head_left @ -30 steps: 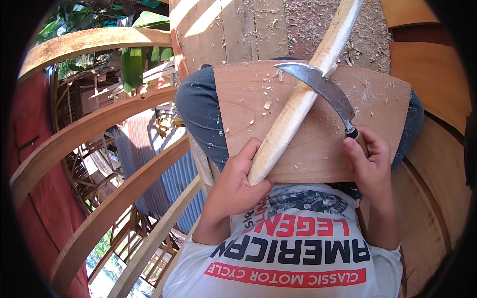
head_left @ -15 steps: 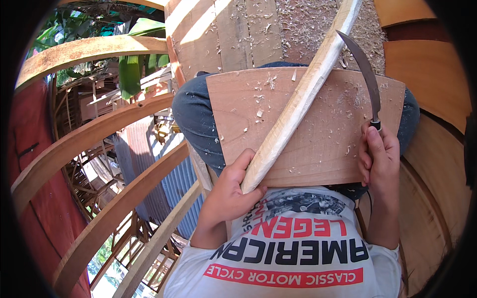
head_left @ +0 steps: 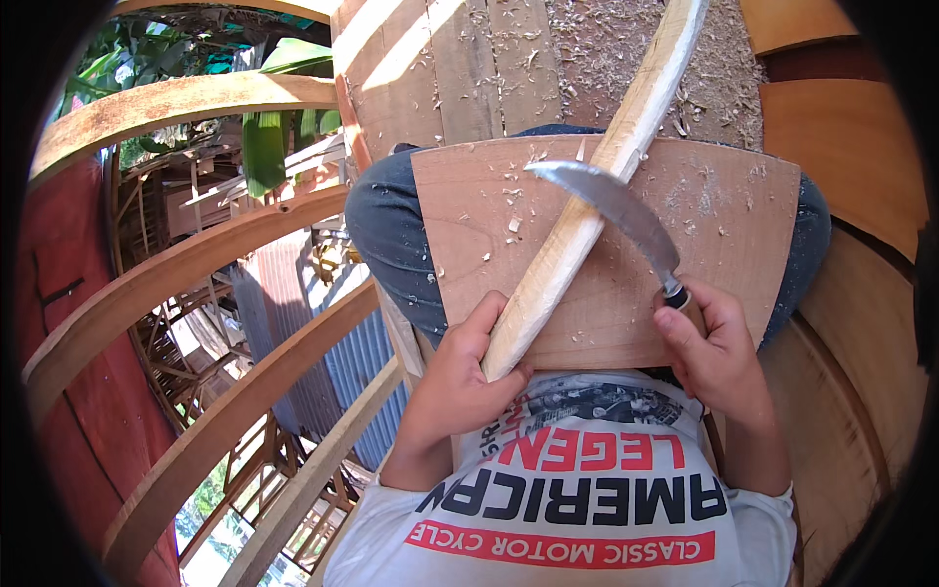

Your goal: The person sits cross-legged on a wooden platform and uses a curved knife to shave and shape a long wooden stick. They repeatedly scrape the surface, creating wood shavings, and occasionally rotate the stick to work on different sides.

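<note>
My left hand (head_left: 476,377) is closed round the near end of a long, pale wooden pole (head_left: 555,269), partly shaved white along one side. The pole slants away to the upper right, passing over a wooden board (head_left: 469,225) on my lap. In my right hand (head_left: 717,342) is the dark handle of a sickle (head_left: 626,217). Its curved blade lies across the pole, tip toward the left and slightly blurred; whether the edge touches the wood I cannot tell.
Wood shavings (head_left: 719,88) cover the plank floor (head_left: 469,78) beyond the board, and a few chips lie on the board. Wooden railing slats (head_left: 196,254) run along the left, with corrugated sheets (head_left: 357,382) below. Curved wooden panels (head_left: 841,147) stand at the right.
My right hand has moved left and slightly nearer, swinging the blade from beside the pole to across it. My left hand keeps its hold on the pole's near end.
</note>
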A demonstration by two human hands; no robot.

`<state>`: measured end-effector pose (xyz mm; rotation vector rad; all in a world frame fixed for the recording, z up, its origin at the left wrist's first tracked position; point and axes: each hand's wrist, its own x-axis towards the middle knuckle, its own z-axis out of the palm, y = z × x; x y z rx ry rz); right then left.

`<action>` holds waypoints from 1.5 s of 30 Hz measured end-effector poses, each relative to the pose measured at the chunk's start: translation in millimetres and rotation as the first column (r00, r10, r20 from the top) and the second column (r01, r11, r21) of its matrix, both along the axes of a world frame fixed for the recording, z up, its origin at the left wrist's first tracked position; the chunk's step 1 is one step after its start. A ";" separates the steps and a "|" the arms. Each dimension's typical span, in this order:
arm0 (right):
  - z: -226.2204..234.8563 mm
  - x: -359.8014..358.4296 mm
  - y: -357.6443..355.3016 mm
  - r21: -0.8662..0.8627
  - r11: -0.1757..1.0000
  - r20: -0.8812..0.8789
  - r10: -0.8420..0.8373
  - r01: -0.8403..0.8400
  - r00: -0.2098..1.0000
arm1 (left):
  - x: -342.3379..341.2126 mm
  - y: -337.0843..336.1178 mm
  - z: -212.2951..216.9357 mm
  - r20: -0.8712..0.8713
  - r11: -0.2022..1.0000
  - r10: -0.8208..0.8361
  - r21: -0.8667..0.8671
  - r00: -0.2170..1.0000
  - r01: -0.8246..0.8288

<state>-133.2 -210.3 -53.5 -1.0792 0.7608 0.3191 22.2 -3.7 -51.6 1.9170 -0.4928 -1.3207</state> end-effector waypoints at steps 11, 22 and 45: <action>3.4 14.2 -15.1 -0.099 0.976 -0.091 -0.204 0.195 0.975 | 1.5 2.4 -2.0 0.019 1.000 -0.017 -0.026 1.000 0.017; -2.2 16.4 -15.5 -0.206 0.975 0.097 0.103 -0.081 0.990 | 3.8 4.9 -4.5 -0.075 1.000 0.028 -0.006 0.997 -0.028; -1.7 21.9 -48.6 -0.091 0.992 -0.120 -0.093 0.083 0.988 | -0.8 -0.6 5.0 -0.094 0.997 0.071 0.023 0.993 -0.070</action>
